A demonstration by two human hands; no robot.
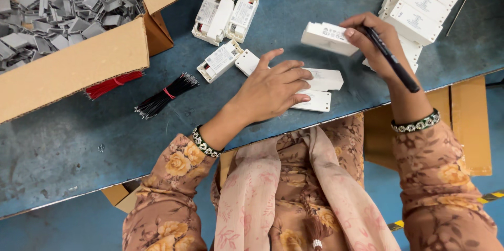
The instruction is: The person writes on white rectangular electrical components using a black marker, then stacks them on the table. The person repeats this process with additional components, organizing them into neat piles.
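Head view, right hand [375,41], black pen [392,60] tip up-left

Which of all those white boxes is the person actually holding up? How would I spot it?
Start at the blue table and find the right hand, which also grips a black pen. The white box sits at its fingertips. Unlike its neighbours, it is lifted and tilted, while the left hand presses others flat.

Left hand [273,89] flat on white plastic boxes [321,89] at the blue table [63,146] edge, right hand [375,41] holding a black pen [392,60] and one white box [328,38], more white boxes [223,17] scattered, cardboard carton [73,67] of grey parts [63,4], black wire bundle [167,93], red wire bundle [113,84]
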